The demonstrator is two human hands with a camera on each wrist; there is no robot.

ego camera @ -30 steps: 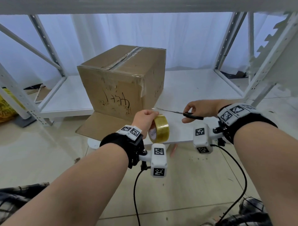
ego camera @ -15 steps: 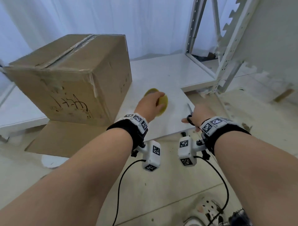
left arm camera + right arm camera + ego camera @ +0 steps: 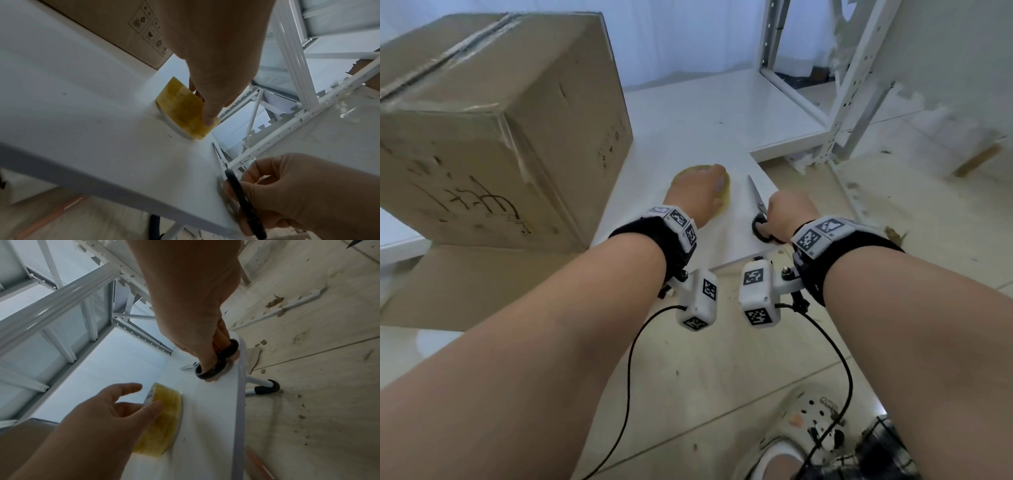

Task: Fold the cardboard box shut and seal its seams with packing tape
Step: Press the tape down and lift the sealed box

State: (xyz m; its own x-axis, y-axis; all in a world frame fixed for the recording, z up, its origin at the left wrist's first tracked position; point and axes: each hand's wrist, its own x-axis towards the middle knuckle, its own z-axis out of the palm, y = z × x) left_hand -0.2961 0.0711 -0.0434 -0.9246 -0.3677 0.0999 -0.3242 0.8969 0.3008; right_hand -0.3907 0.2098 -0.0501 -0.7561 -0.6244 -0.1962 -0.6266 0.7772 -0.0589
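Both hands are now setting tools down on white table (image 3: 688, 144): left hand (image 3: 697, 195) loosely gripping tape roll (image 3: 162, 418), right hand (image 3: 787, 214) clenching scissors (image 3: 758, 205), sealed cardboard box (image 3: 493, 130) sitting just left of left hand.

We judged the place to be a storeroom or stockroom, not a home. White slotted-steel racking (image 3: 859, 89) with perforated uprights and diagonal braces stood along the far side, its low white shelf boards (image 3: 722, 113) bare of any furnishing. A large taped cardboard box (image 3: 493, 130) with handwritten marks and printed handling symbols sat on a low white table (image 3: 678, 154). A flattened sheet of cardboard (image 3: 465, 284) lay on the floor below it. The pale tiled floor (image 3: 911, 212) was strewn with scraps and chips of debris. White sheeting (image 3: 681, 31) hung behind the racking. We saw a packing tape roll (image 3: 164, 417) and scissors (image 3: 758, 202) on the table, consistent with packing work.
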